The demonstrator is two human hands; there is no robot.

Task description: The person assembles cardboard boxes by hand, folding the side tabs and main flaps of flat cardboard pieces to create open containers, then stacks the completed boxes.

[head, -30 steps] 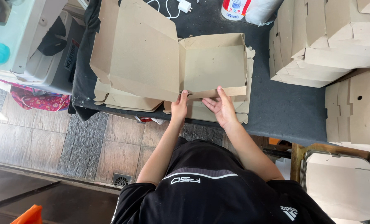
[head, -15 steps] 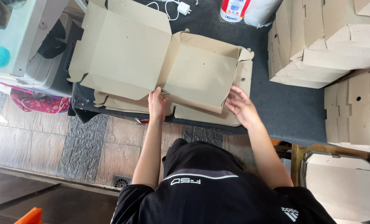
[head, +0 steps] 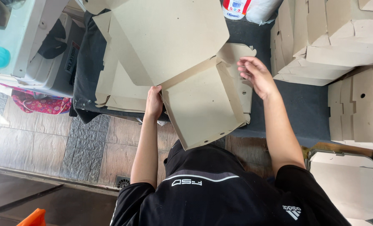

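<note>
1. The half-folded brown cardboard box (head: 195,104) is held over the near edge of the dark-covered table (head: 303,113).
2. Its left edge is pinched by the left hand (head: 154,102).
3. The right hand (head: 255,75), open and empty, hovers beside the box's right wall.
4. Creases should be pressed squarely.

You stand at the near edge of the table (head: 312,109), with the half-folded box (head: 195,100) right in front of you, its tray jutting over that edge. Your left hand (head: 154,102) sits at the box's left side, your right hand (head: 256,75) just beyond its right wall. Flat blanks (head: 119,90) lie under and left of the box. Folded boxes (head: 320,37) are stacked at your right. Behind the box stands what may be a container (head: 236,8). A bin (head: 31,62) sits left of the table.
</note>
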